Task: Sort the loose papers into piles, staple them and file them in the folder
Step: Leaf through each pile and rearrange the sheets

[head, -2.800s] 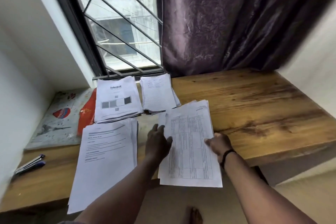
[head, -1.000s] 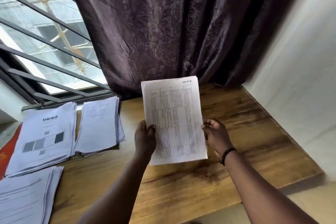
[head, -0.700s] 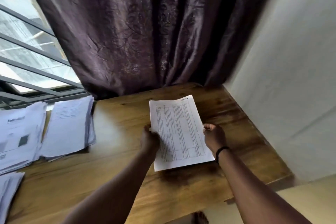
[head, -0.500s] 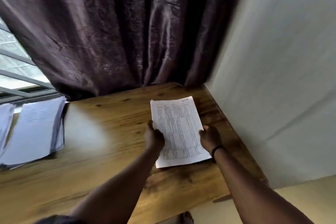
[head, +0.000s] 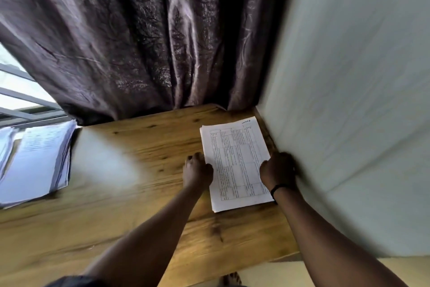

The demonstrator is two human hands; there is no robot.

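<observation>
A thin stack of white papers printed with a table (head: 235, 163) lies flat on the wooden desk (head: 130, 193), close to the right wall. My left hand (head: 197, 171) grips its left edge with curled fingers. My right hand (head: 278, 170) grips the right edge, squeezed between the stack and the wall, with a black band at the wrist. Another pile of printed papers (head: 39, 158) lies at the desk's far left, blurred. No folder or stapler is in view.
A white wall (head: 349, 100) bounds the desk on the right. A dark purple curtain (head: 139, 42) hangs behind the desk. A barred window (head: 21, 100) shows at the left edge. My bare foot (head: 230, 279) is on the floor below the desk's front edge.
I carried the table-printed stack from the left part of the desk to the right, lowering it from upright until it lies flat by the wall. The view swung right; other piles left the frame.
</observation>
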